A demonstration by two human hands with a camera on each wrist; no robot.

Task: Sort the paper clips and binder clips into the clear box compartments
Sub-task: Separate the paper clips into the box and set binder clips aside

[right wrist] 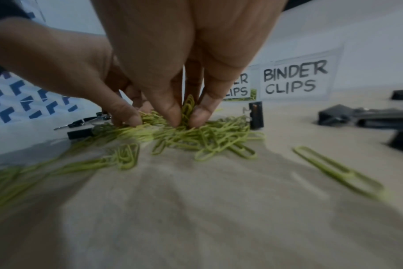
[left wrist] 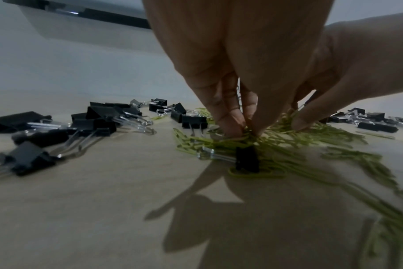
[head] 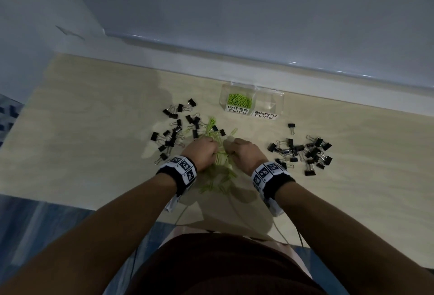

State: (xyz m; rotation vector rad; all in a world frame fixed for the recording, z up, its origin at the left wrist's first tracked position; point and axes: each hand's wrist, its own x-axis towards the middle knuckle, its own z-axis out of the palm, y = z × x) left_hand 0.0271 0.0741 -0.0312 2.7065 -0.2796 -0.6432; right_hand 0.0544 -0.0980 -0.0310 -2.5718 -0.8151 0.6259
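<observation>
A loose pile of green paper clips (head: 218,172) lies in the middle of the table. My left hand (head: 212,151) and right hand (head: 231,152) are side by side on top of it. In the left wrist view the left hand (left wrist: 244,127) pinches a bunch of paper clips (left wrist: 288,143). In the right wrist view the right hand (right wrist: 184,123) pinches paper clips (right wrist: 207,138) too. One black binder clip (left wrist: 246,158) lies in the pile. The clear box (head: 280,97) stands behind; its PAPER CLIPS compartment (head: 239,100) holds green clips, and its BINDER CLIPS compartment (head: 270,104) looks empty.
Black binder clips lie scattered in one group on the left (head: 176,130) and another on the right (head: 305,153). A single paper clip (right wrist: 334,171) lies apart to the right. The wall and a ledge (head: 234,57) run just behind the box. The table's near edge (head: 70,205) is close to my body.
</observation>
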